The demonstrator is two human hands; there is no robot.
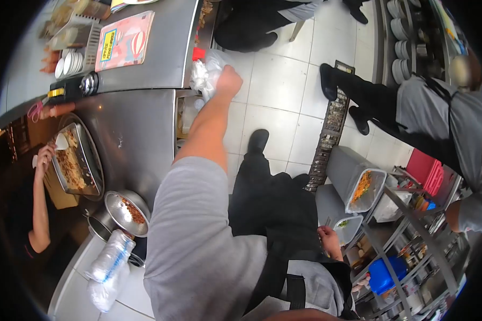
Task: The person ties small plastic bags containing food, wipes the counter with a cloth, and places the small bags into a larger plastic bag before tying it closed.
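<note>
My left hand (pixel 228 82) reaches out along the counter's edge, its fingers closed round a crumpled clear-white plastic bag (pixel 213 65). More white plastic and a small red piece (pixel 198 53) sit beside it at the counter corner. My right hand (pixel 331 243) is low at my right side, beside a grey bin (pixel 334 206) and a clear-lined container (pixel 349 229). Its fingers look curled; a thin shape shows near them, but what they hold, if anything, I cannot make out.
A steel counter (pixel 136 120) runs on my left, with a pink notebook (pixel 126 41) and a colander (pixel 127 213). Across it another person's hand (pixel 44 159) works over a food tray (pixel 80 160). Co-workers stand beyond a floor drain (pixel 329 128); a metal rack (pixel 401 257) is right.
</note>
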